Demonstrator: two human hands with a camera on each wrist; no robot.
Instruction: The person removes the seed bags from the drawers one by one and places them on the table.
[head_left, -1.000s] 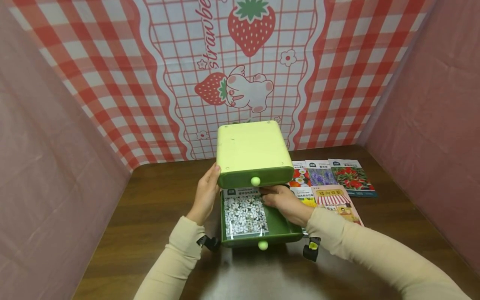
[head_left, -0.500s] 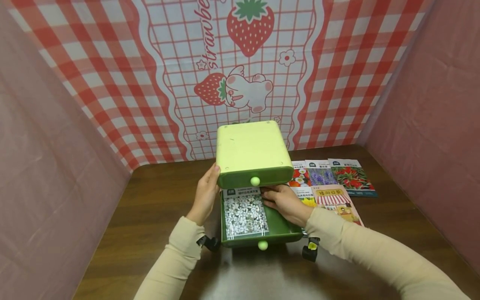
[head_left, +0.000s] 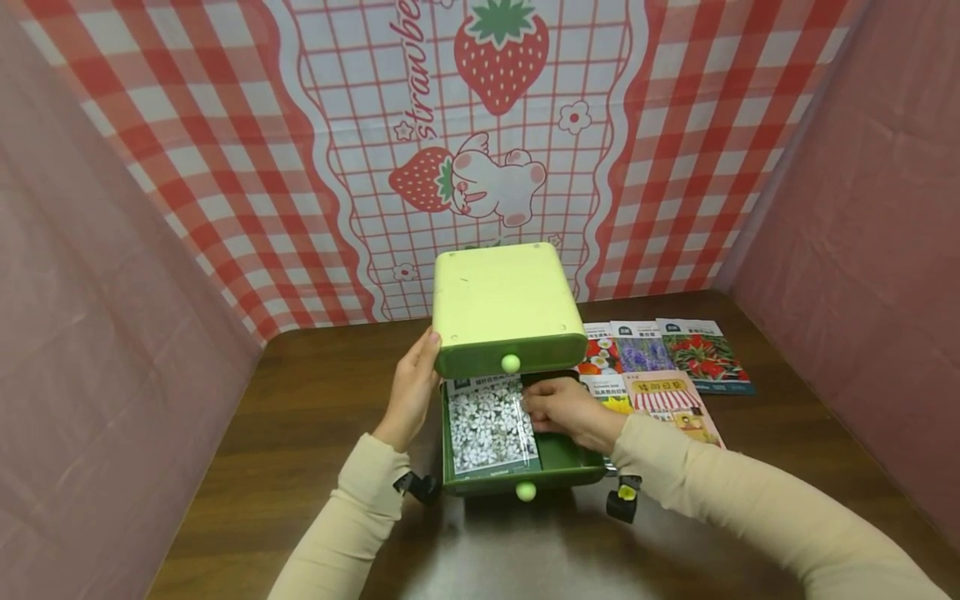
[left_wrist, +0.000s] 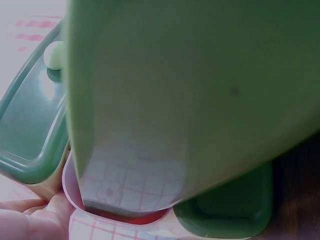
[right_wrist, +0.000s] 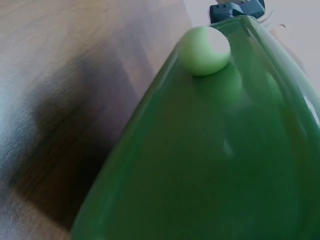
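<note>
A small two-drawer cabinet [head_left: 506,292] with a pale yellow-green top stands on the table. Its upper drawer [head_left: 480,362] is closed; the lower green drawer [head_left: 566,454] is pulled out. A seed packet [head_left: 491,429] printed with white flowers lies at the drawer's left side, slightly tilted. My right hand [head_left: 566,408] reaches into this drawer and pinches the packet's right edge; some fingertips are hidden. Against the cabinet's left side rests my left hand [head_left: 411,387], its fingers laid along the wall and partly hidden. The right wrist view shows the drawer front's round knob [right_wrist: 204,51] up close.
Several more seed packets lie right of the cabinet, among them one with red flowers [head_left: 705,354], one with purple flowers [head_left: 643,350] and a pink one with a striped awning [head_left: 671,408]. Wooden table [head_left: 315,400] surrounds them. A strawberry-print cloth [head_left: 360,167] hangs behind.
The seed packet has shifted and tilted slightly in the drawer, its right edge raised toward my right hand, whose fingers have moved a little. My left hand and the cabinet stay put.
</note>
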